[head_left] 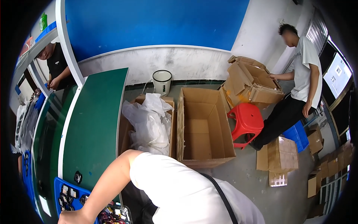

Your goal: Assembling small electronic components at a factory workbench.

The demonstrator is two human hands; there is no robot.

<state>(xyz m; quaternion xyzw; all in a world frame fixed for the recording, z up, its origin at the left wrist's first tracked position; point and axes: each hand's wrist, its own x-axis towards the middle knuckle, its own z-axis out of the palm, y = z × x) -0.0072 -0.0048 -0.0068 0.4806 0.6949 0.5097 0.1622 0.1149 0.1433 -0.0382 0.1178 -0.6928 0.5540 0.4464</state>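
Head view, our left hand (74,217) resting at the blue tray (61,194) of small parts, its grip cut off so we cannot tell, tray just above its knuckles, green conveyor belt (93,123) beyond, open cardboard box (203,127) well to the right, our right hand out of sight.

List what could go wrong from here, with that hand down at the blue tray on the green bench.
1. The left hand reaches into the blue tray near the bench edge; a nudge might tip small parts off.
2. The empty cardboard box and the box of white plastic bags stand close beside the bench, so a sideways step could trip.
3. The red stool and loose cartons crowd the floor near another person.
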